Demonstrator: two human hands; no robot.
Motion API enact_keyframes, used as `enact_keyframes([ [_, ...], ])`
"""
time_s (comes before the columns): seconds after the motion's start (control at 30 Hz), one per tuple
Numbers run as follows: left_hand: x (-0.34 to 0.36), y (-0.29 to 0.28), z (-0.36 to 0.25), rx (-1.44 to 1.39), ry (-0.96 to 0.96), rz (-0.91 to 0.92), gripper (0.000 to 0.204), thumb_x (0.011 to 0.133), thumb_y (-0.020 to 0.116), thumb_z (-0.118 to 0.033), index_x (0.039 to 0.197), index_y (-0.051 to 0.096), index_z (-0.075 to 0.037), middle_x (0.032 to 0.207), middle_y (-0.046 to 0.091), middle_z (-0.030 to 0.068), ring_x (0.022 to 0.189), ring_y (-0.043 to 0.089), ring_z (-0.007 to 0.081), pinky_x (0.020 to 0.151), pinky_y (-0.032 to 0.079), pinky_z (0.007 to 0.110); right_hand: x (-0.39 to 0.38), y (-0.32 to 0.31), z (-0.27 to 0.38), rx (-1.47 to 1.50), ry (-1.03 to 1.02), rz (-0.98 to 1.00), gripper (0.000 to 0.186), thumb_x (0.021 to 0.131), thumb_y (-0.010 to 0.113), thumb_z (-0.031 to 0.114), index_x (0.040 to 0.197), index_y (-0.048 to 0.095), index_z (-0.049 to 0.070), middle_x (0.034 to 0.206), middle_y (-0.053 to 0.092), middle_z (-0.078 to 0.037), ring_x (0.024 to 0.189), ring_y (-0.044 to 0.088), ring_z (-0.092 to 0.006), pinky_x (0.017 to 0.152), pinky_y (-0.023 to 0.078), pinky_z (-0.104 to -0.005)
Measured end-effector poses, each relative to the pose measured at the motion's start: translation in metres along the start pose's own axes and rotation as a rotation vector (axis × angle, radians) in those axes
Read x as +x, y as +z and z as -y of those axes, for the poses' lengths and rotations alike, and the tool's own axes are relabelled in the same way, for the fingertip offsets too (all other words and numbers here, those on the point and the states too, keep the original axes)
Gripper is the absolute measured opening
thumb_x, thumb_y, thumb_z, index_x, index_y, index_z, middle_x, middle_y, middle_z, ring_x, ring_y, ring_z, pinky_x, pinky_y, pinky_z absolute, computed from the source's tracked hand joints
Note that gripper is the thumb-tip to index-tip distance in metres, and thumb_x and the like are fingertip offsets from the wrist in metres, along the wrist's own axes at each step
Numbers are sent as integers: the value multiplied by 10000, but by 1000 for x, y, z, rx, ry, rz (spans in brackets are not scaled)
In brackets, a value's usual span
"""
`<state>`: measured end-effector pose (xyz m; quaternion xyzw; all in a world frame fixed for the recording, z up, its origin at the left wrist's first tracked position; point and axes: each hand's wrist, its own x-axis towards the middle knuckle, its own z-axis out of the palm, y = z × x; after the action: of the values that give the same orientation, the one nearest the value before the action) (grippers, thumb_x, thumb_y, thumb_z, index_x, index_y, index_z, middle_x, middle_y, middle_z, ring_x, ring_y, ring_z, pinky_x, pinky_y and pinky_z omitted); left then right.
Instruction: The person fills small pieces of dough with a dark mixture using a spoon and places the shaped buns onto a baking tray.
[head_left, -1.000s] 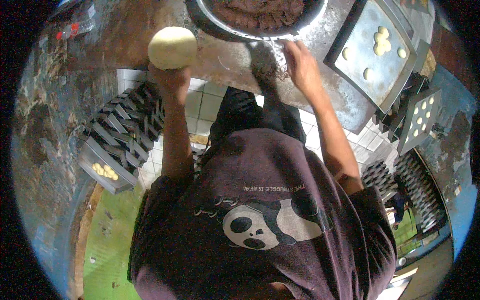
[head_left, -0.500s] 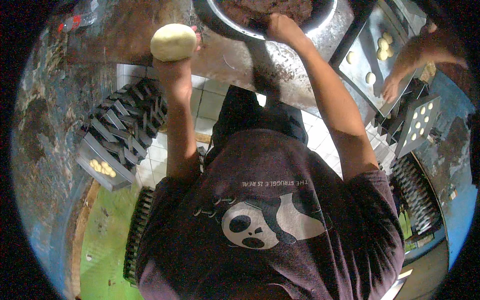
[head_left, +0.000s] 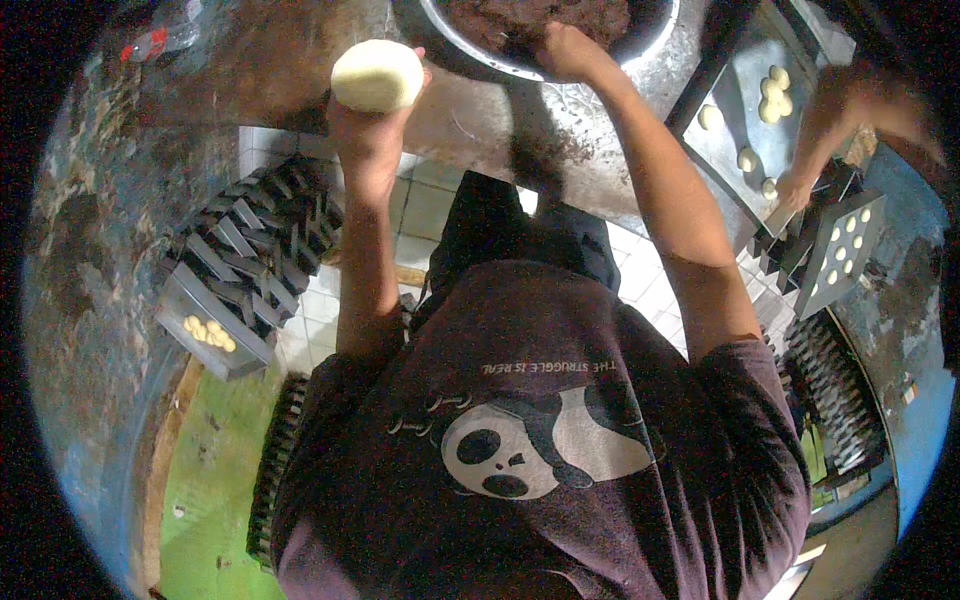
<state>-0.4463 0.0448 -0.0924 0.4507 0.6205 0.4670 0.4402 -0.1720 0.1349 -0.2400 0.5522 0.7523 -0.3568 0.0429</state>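
On my raised left hand (head_left: 368,135) lies a flat, pale round of dough (head_left: 378,76). The fingertips show at its right edge, and the palm is covered by it. My right hand (head_left: 574,52) reaches over the near rim of a round metal bowl (head_left: 478,60). Brown, crumbly filling (head_left: 600,18) fills the bowl. The right fingers are curled down at the filling. Whatever they hold is hidden in the dark part of the bowl.
At the right, a co-worker's hand (head_left: 795,188) is at a metal tray (head_left: 738,122) with several dough balls (head_left: 770,108). Another tray (head_left: 838,255) of dough pieces leans below. Stacked metal tins (head_left: 250,235) and a tin with dough pieces (head_left: 208,334) stand at left.
My left hand has shifted slightly right and up with the dough round. The right hand stays at the bowl. Another dough ball now shows by the co-worker's hand.
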Motion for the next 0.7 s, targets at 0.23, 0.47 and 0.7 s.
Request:
enact_keyframes([
  [0.23, 2, 10, 17, 152, 13, 117, 418, 778, 893, -98, 1134, 700, 7, 1049, 785, 106, 948, 734, 164, 875, 564, 309, -53, -68, 26, 689, -211, 210, 339, 1013, 553, 153, 1320, 680, 88, 1136, 722, -38, 1051, 648, -146, 938, 518, -290],
  [0.47, -7, 48, 3, 162, 157, 62, 484, 740, 922, -159, 1134, 670, -31, 1047, 762, 99, 949, 731, 187, 847, 572, 338, -154, -104, 119, 346, -404, -405, 464, 873, 614, -9, 1310, 689, 126, 1108, 662, -127, 1025, 652, -325, 962, 523, -415],
  [0.7, -15, 77, -13, 160, 307, 119, 420, 771, 855, -61, 1147, 673, -16, 1062, 754, 88, 963, 720, 177, 876, 577, 321, -200, -74, 102, 185, -374, -636, 744, 729, 639, -80, 1419, 617, 199, 1167, 590, -139, 1054, 584, -351, 914, 511, -436],
])
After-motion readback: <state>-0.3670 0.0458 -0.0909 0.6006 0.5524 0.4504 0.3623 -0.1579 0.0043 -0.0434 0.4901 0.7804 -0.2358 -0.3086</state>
